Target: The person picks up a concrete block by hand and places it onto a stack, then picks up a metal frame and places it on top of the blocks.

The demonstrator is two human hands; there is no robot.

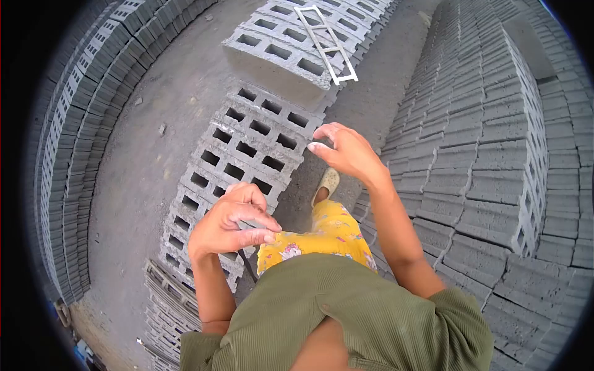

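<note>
Left hand [232,221], at 8 o'clock, curls over the row of hollow blocks [247,139], thumb pressed to fingers, possibly pinching a grey chip [250,224]. Right hand [348,151], at 2 o'clock, hovers loosely spread above the row's edge.

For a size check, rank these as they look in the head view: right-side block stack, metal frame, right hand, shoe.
1. block stack, by far the largest.
2. metal frame and right hand: about alike; the hand is nearer the camera, so left unranked.
3. shoe, smallest.
</note>
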